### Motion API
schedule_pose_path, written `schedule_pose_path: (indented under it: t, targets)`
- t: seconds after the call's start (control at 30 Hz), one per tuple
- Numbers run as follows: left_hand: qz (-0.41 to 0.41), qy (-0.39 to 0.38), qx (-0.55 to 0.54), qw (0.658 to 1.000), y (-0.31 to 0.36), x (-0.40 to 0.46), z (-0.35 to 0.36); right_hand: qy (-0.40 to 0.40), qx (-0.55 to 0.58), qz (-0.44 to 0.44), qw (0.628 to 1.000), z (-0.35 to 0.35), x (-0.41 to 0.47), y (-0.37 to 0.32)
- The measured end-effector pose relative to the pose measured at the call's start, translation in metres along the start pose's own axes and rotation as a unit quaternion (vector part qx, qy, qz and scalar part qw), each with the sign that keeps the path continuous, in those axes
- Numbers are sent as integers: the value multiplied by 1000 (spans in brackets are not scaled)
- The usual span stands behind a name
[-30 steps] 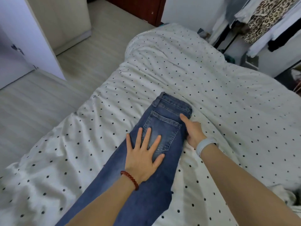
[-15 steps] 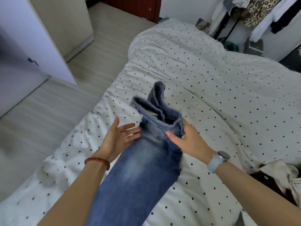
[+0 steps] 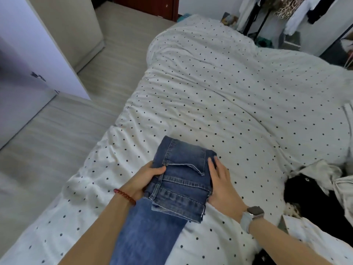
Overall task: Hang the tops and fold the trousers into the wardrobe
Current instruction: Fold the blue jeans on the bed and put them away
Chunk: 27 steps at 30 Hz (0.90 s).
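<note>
Denim jeans (image 3: 181,180) folded — left hand (image 3: 142,180) gripping, right hand (image 3: 222,186) flat

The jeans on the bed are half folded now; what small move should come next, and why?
Probably fold the bundle once more toward the person, over the leg part. The jeans have the waist end doubled over, but the legs lie unfolded on the bed. The left hand grips the left edge and the right hand lies against the right edge, so both are placed to turn it.

A bed (image 3: 238,88) with a white dotted cover fills the room's middle. Pale wood-look floor (image 3: 57,142) lies left, by a white wardrobe door (image 3: 38,44). A dark red door (image 3: 149,4) and a clothes rack (image 3: 267,14) stand beyond.
</note>
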State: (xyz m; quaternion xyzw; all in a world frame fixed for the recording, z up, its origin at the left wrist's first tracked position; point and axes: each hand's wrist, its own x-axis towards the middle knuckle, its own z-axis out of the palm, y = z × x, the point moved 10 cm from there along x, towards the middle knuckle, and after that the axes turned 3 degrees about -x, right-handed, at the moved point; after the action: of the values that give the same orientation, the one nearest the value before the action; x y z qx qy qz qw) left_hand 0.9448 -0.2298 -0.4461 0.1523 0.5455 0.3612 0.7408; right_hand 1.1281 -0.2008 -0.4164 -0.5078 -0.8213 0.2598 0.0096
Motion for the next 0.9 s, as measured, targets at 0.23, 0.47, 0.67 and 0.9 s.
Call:
schedule_pose_path:
  t: [0.23,0.47,0.67,0.9]
  targets:
    - [-26,-19,32,999,16,8,-2,99,283,157,941,-28,2,23]
    - [53,134,456,878,29,27,-38,28,-125,83,988,11,1,-12]
    - [195,294,624,697,-7,-12,15,74,98,98,988,6,-1,7]
    - [133,279,571,761,-58,-7,10,142,346,309,875,-3,25,47]
